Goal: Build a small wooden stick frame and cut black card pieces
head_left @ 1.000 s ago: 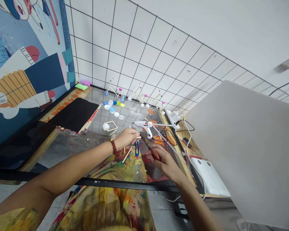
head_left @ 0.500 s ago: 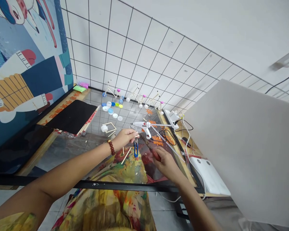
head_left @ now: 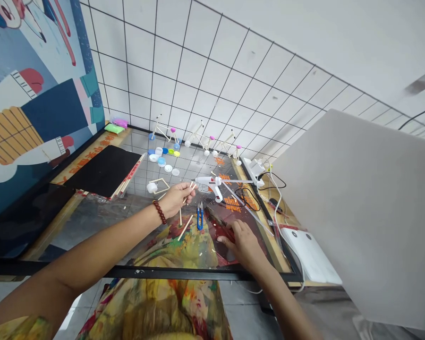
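My left hand [head_left: 179, 198] is closed in a pinch on thin pale wooden sticks [head_left: 189, 190], their ends standing out above the fingers. My right hand [head_left: 242, 241] rests low over the glass tabletop, thumb and fingers apart. Just beyond its fingers lies a dark, narrow hand tool [head_left: 215, 216] with what looks like a reddish handle; its exact kind is unclear. Between the hands are blue-handled thread snips [head_left: 200, 217], points facing away. Two loose sticks [head_left: 185, 228] lie near the snips. A white glue gun [head_left: 208, 181] sits beyond my left hand.
Several bottle caps [head_left: 161, 161] and stick models [head_left: 198, 137] stand toward the grid wall. A stick frame with a white cap [head_left: 152, 187] lies left of my hand. A black sheet [head_left: 106, 170] covers bundled sticks. At right are a power strip [head_left: 253, 171], cables and a white pouch [head_left: 310, 252].
My right hand has let go of the dark tool and spread its fingers, moving slightly down. My left hand has drawn back left, away from the snips, with the sticks still pinched.
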Motion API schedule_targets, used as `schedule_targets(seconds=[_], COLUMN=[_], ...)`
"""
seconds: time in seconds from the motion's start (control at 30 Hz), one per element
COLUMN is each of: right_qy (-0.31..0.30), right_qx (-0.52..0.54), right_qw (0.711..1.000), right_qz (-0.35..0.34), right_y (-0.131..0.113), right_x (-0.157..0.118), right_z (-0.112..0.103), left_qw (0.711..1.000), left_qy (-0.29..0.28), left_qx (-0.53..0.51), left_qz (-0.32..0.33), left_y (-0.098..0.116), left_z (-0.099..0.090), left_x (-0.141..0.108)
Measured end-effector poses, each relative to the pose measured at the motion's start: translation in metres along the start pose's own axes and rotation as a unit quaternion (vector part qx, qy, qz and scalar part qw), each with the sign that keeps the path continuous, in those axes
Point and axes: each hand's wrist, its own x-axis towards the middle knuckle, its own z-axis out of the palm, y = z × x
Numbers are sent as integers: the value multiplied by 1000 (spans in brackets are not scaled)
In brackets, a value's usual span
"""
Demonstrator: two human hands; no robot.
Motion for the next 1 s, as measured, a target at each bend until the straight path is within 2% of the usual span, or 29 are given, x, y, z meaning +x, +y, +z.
schedule_targets(seconds=[0.1,0.2,0.37,0.47,0.6,0.73,0.87,0.93,1.0], right_qy=[12,42,-22,-52,-45,-8,108,142,155], right_qx=[-16,-17,-62,-83,-75,53,241,299,321], right_qw=[1000,999,998,994,992,988,962,943,933], right_qz=[-18,-22,19,42,95,142,67,37,37], right_y=[-10,-32,-71,-77,-71,-61,-55,-55,-55], right_x=[4,19,62,79,86,85,83,81,79], right_z=[-6,-11,-9,-9,-11,-6,5,8,10], left_qw=[999,999,1000,1000,999,996,991,987,982], left_qy=[5,-2,-12,-13,-27,-46,-63,-59,-39], left_qx=[-38,-40,-5,6,33,69,118,148,179], left_qz=[-13,-9,-13,-21,0,24,27,30,43], left_y=[4,6,5,4,3,3,3,1,-1], left_z=[-1,-2,-1,-1,-4,-6,-4,-3,-2], left_x=[0,-2,-8,-10,-9,-8,-10,-10,-10])
